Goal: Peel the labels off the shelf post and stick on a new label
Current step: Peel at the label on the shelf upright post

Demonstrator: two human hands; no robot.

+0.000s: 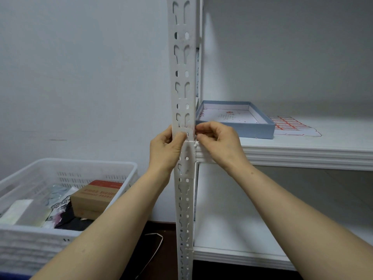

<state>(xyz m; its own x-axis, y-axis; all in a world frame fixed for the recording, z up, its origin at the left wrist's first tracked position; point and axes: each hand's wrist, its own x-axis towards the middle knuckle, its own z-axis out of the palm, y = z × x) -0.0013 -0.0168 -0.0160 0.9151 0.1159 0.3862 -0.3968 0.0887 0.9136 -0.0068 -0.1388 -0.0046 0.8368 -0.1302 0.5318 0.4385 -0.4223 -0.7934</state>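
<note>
Shelf post [182, 81] pinched by left hand [166, 149] and right hand [219, 143]; scrap-littered blue tray [256, 130] nearby.

white basket [66, 168], blue tray [256, 128]

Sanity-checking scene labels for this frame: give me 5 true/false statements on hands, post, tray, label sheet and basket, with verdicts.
1. Both hands are at the shelf post, just above the shelf edge. True: left hand on its left side, right hand on its right.
2. The blue tray sits in the white basket. False: it sits on the shelf, right of the post.
3. A sheet of red labels lies right of the tray. True.
4. The white basket is empty. False: it holds a cardboard box and other items.
5. The right hand is holding the label sheet. False: its fingertips pinch at the post's edge; whatever they grip is too small to tell.
</note>
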